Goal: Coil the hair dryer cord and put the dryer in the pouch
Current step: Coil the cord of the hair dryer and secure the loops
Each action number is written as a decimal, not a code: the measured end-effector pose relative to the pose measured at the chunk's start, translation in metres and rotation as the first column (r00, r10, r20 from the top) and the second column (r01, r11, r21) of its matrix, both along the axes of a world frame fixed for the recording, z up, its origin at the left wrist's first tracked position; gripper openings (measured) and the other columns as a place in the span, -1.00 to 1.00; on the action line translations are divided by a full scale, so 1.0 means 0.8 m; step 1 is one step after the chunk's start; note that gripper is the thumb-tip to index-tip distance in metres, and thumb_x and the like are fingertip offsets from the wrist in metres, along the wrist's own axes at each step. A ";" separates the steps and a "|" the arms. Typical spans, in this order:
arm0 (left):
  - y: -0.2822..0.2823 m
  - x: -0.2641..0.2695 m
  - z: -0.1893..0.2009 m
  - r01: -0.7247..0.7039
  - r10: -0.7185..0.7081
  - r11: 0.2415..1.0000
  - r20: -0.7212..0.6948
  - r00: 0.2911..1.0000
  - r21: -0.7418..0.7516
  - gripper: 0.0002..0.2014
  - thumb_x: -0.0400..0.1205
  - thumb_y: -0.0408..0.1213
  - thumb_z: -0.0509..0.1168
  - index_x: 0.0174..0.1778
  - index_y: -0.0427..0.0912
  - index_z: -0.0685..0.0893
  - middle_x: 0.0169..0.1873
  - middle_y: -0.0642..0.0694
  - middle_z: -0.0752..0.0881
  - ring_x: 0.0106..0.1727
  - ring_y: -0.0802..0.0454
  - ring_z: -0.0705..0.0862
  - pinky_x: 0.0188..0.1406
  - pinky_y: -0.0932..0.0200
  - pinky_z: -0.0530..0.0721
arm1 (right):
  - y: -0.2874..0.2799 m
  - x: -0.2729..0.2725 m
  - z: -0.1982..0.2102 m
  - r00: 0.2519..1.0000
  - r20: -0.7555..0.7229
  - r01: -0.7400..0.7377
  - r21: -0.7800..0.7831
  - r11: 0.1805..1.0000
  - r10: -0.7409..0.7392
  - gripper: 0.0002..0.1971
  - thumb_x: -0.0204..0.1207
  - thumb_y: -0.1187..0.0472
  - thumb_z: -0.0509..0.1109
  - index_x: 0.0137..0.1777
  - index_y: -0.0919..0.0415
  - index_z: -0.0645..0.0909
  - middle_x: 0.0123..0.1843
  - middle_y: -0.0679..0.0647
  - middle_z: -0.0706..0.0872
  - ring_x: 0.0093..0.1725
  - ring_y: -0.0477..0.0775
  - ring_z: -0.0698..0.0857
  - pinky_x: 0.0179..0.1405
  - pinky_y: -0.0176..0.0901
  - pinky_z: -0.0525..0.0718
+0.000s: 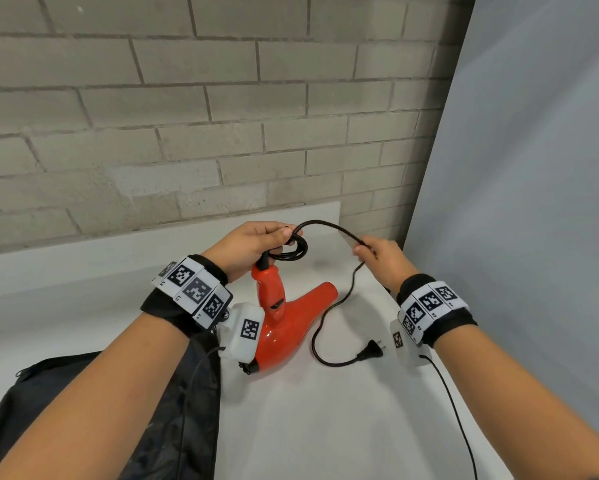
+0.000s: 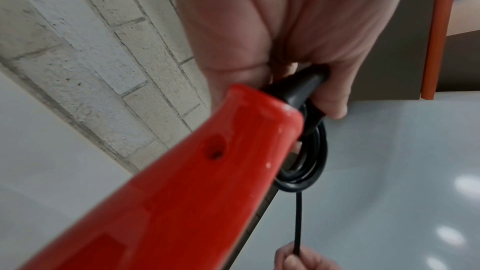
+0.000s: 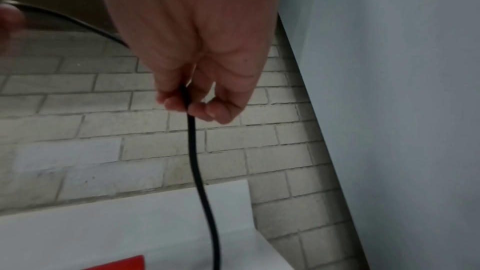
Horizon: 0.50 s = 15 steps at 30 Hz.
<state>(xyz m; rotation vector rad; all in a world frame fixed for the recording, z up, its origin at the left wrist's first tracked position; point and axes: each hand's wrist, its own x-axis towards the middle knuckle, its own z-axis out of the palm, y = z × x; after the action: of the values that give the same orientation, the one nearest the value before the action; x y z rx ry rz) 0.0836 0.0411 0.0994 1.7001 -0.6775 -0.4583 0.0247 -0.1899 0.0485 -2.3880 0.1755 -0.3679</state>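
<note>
A red hair dryer [image 1: 284, 320] rests on the white table [image 1: 325, 427], handle pointing up and away. My left hand [image 1: 256, 242] grips small loops of the black cord [image 1: 293, 249] right at the top of the handle [image 2: 233, 141]; the coil [image 2: 309, 161] hangs beside it. My right hand [image 1: 377, 252] pinches the cord [image 3: 193, 151] further along, an arc of cord spanning between the hands. Below it the cord trails down to the plug [image 1: 372, 351] lying on the table. A black pouch [image 1: 173, 410] lies at the lower left, partly under my left forearm.
A brick wall [image 1: 187, 116] rises behind the table, and a grey panel [image 1: 533, 168] stands at the right. A thin black sensor cable [image 1: 454, 403] runs from my right wrist over the table's right side.
</note>
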 end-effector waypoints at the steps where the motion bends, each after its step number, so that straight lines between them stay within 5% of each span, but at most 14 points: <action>1: -0.002 0.000 -0.001 -0.020 0.020 1.000 0.002 1.000 -0.006 -0.78 0.65 -0.30 0.13 0.11 -0.19 0.65 -0.58 0.25 0.65 -0.48 0.29 0.48 -0.30 0.34 0.39 | -0.003 0.000 0.000 0.996 0.062 0.067 0.015 0.998 -0.068 -0.84 0.62 0.27 0.17 -0.10 0.24 0.57 -0.26 0.14 0.59 -0.29 0.06 0.51 -0.32 -0.22 0.47; 5: -0.014 -0.002 -0.005 -0.089 0.089 0.993 -0.014 0.996 -0.077 -0.82 0.63 -0.27 0.19 -0.01 -0.10 0.71 -0.47 0.20 0.64 -0.47 0.25 0.43 -0.33 0.32 0.39 | -0.010 -0.001 0.015 0.934 0.271 0.195 0.157 0.968 -0.232 -0.83 0.60 0.28 0.23 0.07 0.31 0.61 -0.17 0.15 0.66 -0.21 0.10 0.62 -0.13 -0.06 0.64; 8: -0.023 -0.006 -0.006 -0.139 0.138 0.984 -0.020 0.990 -0.109 -0.80 0.63 -0.23 0.19 0.02 -0.14 0.71 -0.53 0.14 0.57 -0.51 0.24 0.40 -0.39 0.31 0.38 | -0.012 -0.005 0.000 0.926 0.200 0.300 0.128 0.945 -0.321 -0.66 0.54 0.33 0.28 0.32 0.28 0.49 0.21 0.23 0.62 0.13 0.19 0.64 0.21 -0.02 0.60; 11: -0.029 -0.008 -0.008 -0.148 0.149 0.980 -0.007 0.989 -0.136 -0.82 0.63 -0.20 0.20 -0.06 -0.05 0.72 -0.41 0.03 0.60 -0.48 0.21 0.40 -0.39 0.26 0.34 | -0.004 -0.022 -0.034 0.933 -0.188 0.304 -0.036 0.952 -0.305 -0.59 0.55 0.24 0.31 0.37 0.32 0.42 0.37 0.28 0.52 0.32 0.23 0.54 0.31 -0.02 0.52; 13: -0.033 -0.008 -0.009 -0.171 0.172 0.975 0.000 0.985 -0.145 -0.82 0.63 -0.19 0.20 -0.04 -0.06 0.73 -0.37 -0.03 0.62 -0.46 0.18 0.42 -0.41 0.28 0.32 | 0.008 -0.033 -0.063 0.839 -0.501 0.106 -0.233 0.967 -0.213 -0.57 0.54 0.06 0.32 0.33 0.29 0.48 0.34 0.21 0.57 0.33 0.19 0.55 0.30 -0.06 0.52; 15: -0.036 -0.010 -0.008 -0.206 0.208 0.968 0.001 0.978 -0.146 -0.78 0.63 -0.20 0.20 0.05 -0.16 0.71 -0.50 0.12 0.64 -0.46 0.24 0.48 -0.39 0.36 0.42 | 0.018 -0.039 -0.088 0.711 -0.679 -0.064 -0.323 0.944 -0.184 -0.48 0.44 -0.08 0.39 0.28 0.27 0.54 0.26 0.15 0.65 0.27 0.16 0.60 0.22 -0.08 0.56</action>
<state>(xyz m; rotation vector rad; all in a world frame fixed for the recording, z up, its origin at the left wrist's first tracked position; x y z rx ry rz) 0.0756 0.0125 0.0932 1.6173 -0.5244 -0.2423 -0.0062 -0.1754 -0.0216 -2.7444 0.5846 0.5706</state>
